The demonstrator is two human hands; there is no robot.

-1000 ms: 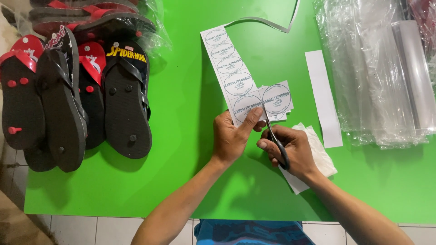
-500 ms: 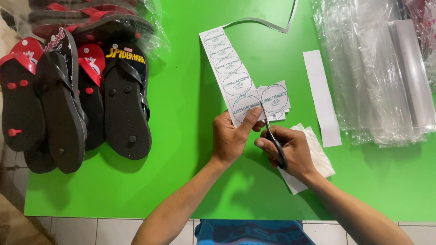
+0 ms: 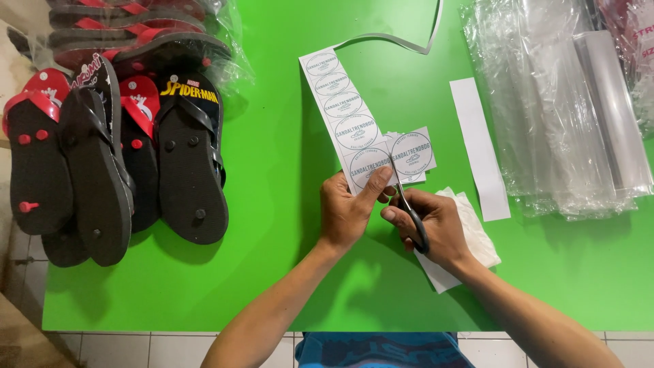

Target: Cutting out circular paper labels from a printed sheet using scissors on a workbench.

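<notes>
My left hand (image 3: 349, 210) pinches the near end of a long white paper strip (image 3: 339, 109) printed with round labels, thumb pressed on the lowest label. My right hand (image 3: 436, 228) grips black-handled scissors (image 3: 411, 215), whose blades reach up along the strip's right edge. Just right of the blades lies a small stack of cut square labels (image 3: 412, 153) on the green table (image 3: 272, 170). A crumpled white paper (image 3: 473, 232) lies partly under my right hand.
Black flip-flops with red details (image 3: 116, 150) lie in a group at the left, some in clear plastic. A pile of clear plastic bags (image 3: 565, 109) fills the right. A blank white strip (image 3: 479, 157) and a thin curled paper offcut (image 3: 409, 41) lie further back.
The hands and scissors have stayed in almost the same place on the strip; the left thumb has shifted slightly on the lowest label.
</notes>
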